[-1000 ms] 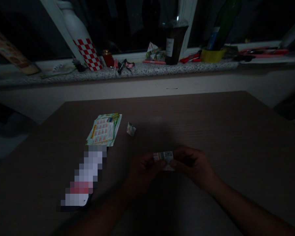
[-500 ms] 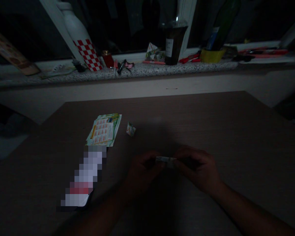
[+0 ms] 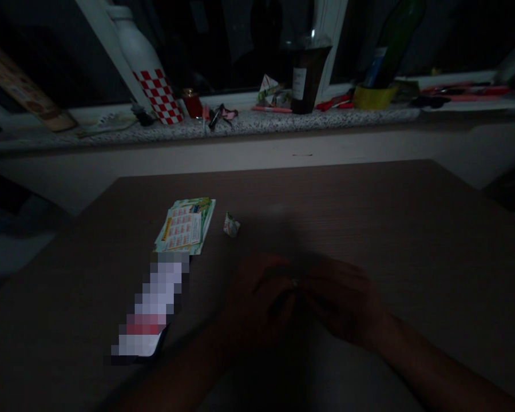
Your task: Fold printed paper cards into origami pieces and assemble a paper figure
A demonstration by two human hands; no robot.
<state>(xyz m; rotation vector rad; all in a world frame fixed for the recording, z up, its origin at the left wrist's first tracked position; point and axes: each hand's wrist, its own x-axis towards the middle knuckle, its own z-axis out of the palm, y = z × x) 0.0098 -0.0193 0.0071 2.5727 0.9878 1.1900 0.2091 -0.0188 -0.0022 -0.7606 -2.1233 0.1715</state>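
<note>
Close together above the dark table, my left hand (image 3: 261, 289) and my right hand (image 3: 345, 294) pinch a small piece of folded paper (image 3: 296, 282) between their fingertips. Fingers and shadow hide most of the paper; only a pale bit shows. Beyond my left hand lies a small folded paper shape (image 3: 231, 225) with a printed pattern. To its left is a stack of printed paper slips (image 3: 183, 227), green and white with orange number blocks. A phone (image 3: 152, 309) with a lit, pixelated screen lies left of my left hand.
Behind the wooden table (image 3: 369, 200) runs a granite windowsill (image 3: 257, 123). On it stand a white bottle with red checks (image 3: 157, 86), a dark plastic cup (image 3: 304, 80), a green bottle (image 3: 395, 46) and a yellow tape roll (image 3: 374, 97).
My fingers have drawn closer together over the paper, so less of it shows. My left hand has turned inward. The view has shifted slightly; the phone and slips lie unmoved.
</note>
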